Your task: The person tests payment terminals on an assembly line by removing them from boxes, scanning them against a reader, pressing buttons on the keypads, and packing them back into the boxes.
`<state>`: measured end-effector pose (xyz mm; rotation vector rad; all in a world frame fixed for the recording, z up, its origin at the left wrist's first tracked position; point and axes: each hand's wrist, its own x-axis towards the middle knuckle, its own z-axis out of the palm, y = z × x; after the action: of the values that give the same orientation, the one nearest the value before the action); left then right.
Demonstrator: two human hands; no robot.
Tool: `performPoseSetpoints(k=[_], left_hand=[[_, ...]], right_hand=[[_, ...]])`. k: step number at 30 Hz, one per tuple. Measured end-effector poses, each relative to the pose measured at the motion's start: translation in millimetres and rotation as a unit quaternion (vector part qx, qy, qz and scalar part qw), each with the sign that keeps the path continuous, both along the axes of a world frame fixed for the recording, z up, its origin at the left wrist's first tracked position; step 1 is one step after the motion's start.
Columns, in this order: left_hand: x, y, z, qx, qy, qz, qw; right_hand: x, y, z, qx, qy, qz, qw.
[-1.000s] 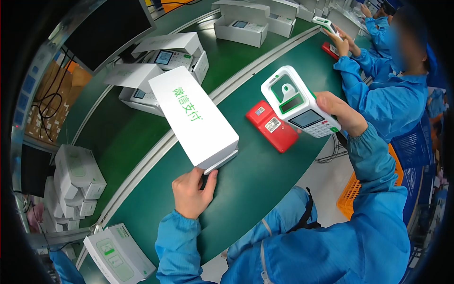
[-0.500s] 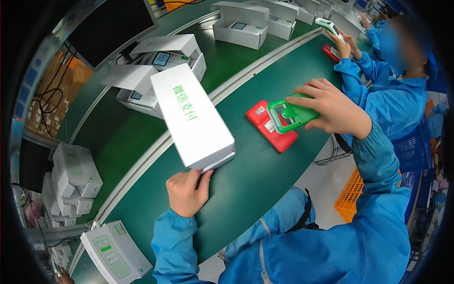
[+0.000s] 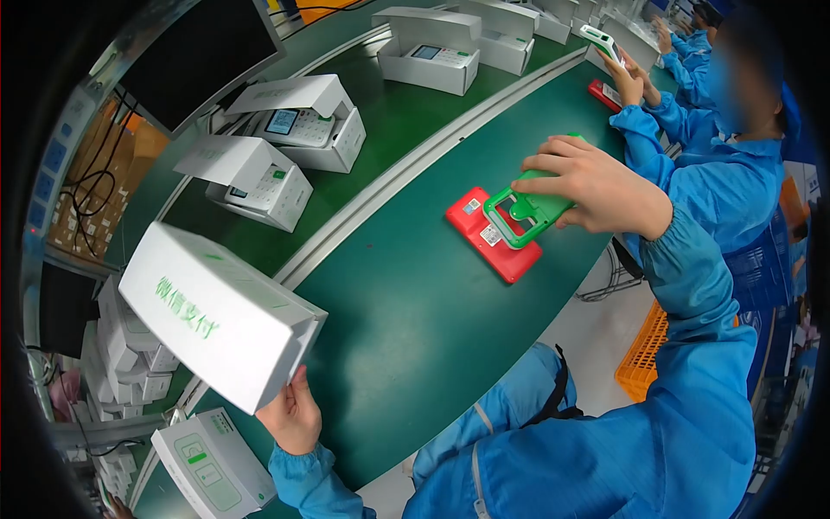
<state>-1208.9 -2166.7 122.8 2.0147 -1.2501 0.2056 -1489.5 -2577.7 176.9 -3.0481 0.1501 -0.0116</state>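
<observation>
My left hand [image 3: 295,417] grips the near end of a white cardboard box [image 3: 203,311] with green lettering, thumb on its end face. The box is tilted and held up over the bench's left part. Closed round a green plastic device [image 3: 540,208] with a window-like opening at one end is my right hand [image 3: 596,186]. That device overlaps a red device [image 3: 510,262] with white labels, lying on the green bench; whether the two touch I cannot tell.
Open white boxes with keypad terminals [image 3: 298,125] stand beyond the metal rail [image 3: 372,186]. Another white box [image 3: 212,467] lies at the near left, below stacked boxes [image 3: 130,346]. A co-worker [image 3: 726,173] at the right holds a white handheld device [image 3: 603,41]. An orange crate [image 3: 644,355] is on the floor.
My left hand has swung the white box to the left and turned it, uncovering the open boxes behind. My right hand and the green device have shifted slightly left.
</observation>
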Motion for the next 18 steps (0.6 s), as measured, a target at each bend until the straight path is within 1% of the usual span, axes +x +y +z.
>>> performPoseSetpoints(k=[4, 5, 8, 11, 18], left_hand=[[1.0, -2.3, -7.6, 0.024, -0.029, -0.041, 0.998], [-0.6, -2.8, -9.9, 0.021, -0.004, -0.036, 0.999], [-2.1, -1.6, -4.2, 0.041, -0.021, -0.044, 0.998], [-6.2, -2.8, 3.1, 0.076, -0.028, -0.010, 0.997], [-8.0, -3.1, 2.0, 0.069, -0.010, -0.005, 0.998]], right_hand=[[-2.0, 4.7, 1.9, -0.004, 0.002, 0.000, 1.000], [-3.2, 5.1, 0.1, 0.002, 0.005, -0.003, 1.000], [-5.6, 8.0, -0.6, 0.015, 0.009, -0.009, 1.000], [-4.8, 10.5, 0.3, 0.015, 0.012, -0.010, 1.000], [0.1, 8.6, 2.2, 0.003, 0.000, 0.003, 1.000]])
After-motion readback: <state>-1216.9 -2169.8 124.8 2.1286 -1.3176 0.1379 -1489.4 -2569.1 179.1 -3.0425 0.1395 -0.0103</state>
